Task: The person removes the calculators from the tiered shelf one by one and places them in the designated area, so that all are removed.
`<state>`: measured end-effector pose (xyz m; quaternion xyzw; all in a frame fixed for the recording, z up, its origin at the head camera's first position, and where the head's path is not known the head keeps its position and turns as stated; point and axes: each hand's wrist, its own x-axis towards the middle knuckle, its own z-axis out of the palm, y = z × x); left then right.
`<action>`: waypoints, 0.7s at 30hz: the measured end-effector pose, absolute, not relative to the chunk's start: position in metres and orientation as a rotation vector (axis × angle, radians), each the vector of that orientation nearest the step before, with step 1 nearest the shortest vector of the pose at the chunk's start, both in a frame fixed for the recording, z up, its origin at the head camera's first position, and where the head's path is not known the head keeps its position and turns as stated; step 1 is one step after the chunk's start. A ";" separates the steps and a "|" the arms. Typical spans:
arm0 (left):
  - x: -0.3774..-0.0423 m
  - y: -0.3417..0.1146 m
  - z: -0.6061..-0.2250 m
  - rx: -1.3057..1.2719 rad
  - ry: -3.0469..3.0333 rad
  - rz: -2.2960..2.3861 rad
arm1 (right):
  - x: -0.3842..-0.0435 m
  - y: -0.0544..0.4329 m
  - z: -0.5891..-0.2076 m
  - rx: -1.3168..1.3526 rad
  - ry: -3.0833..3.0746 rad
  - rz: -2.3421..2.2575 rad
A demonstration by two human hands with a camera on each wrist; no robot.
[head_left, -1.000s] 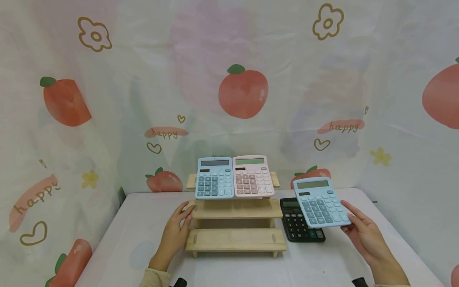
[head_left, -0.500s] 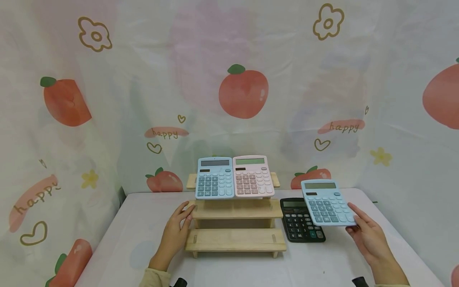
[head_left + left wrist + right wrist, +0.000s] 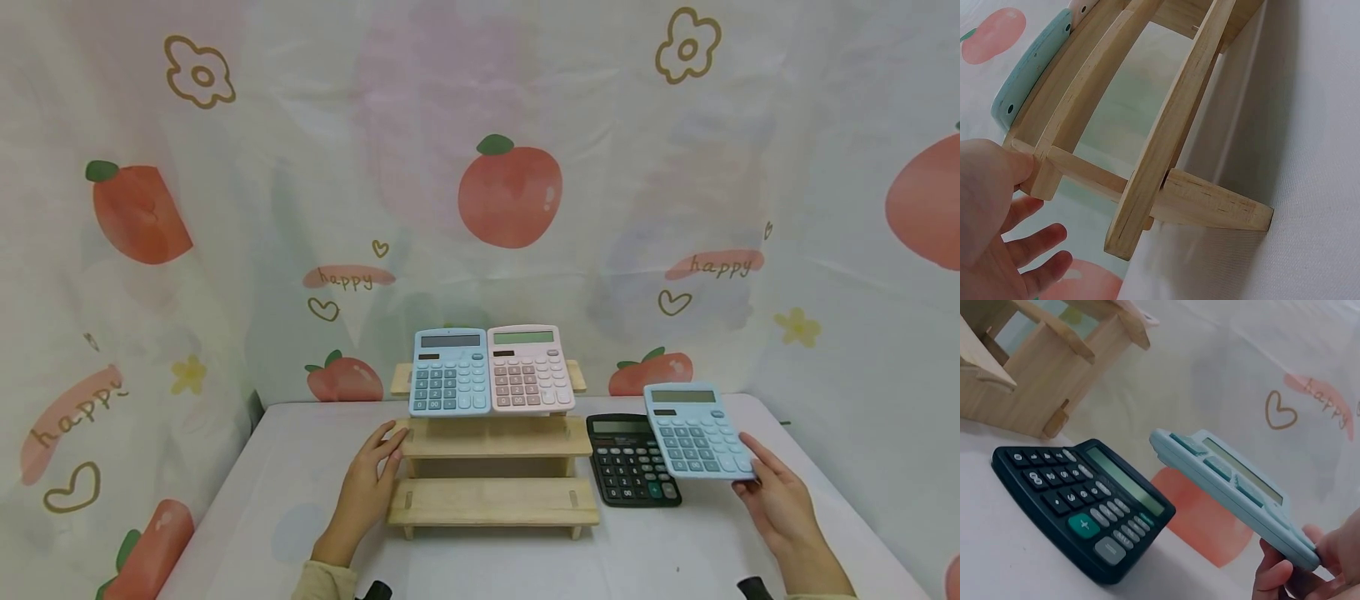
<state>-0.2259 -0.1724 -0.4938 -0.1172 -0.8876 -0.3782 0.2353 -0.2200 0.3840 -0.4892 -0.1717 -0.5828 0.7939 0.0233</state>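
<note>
The right hand (image 3: 780,500) pinches the near right corner of the held blue calculator (image 3: 699,431) between thumb and fingers; this unit is raised clear of the table (image 3: 480,575), tilted, with its keys facing the person. The left hand (image 3: 367,471) pinches the left end of the middle tier of the wooden rack (image 3: 492,502) between thumb and index finger, its remaining fingers spread. The black calculator (image 3: 628,471) lies face up on the table, just right of the rack and left of the right hand; the held unit partly covers its right side in the head view. At the far top of the rack, the second blue calculator (image 3: 449,372) leans back on the left and the pink calculator (image 3: 530,369) on the right, side by side. A printed cloth (image 3: 600,108) hangs beyond the table.
</note>
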 end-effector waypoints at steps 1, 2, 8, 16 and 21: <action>-0.226 -0.172 -0.494 -0.321 -2.435 -1.039 | -0.221 0.386 -0.491 -0.545 -1.790 2.464; -0.226 -0.172 -0.494 -0.321 -2.436 -1.041 | -0.221 0.387 -0.492 -0.562 -1.780 2.466; -0.226 -0.173 -0.494 -0.312 -2.446 -1.054 | -0.225 0.396 -0.499 -0.692 -1.758 2.431; -0.227 -0.173 -0.494 -0.315 -2.456 -1.056 | -0.231 0.406 -0.509 -0.836 -1.798 2.348; -0.227 -0.173 -0.495 -0.308 -2.448 -1.054 | -0.232 0.410 -0.514 -0.901 -1.792 2.341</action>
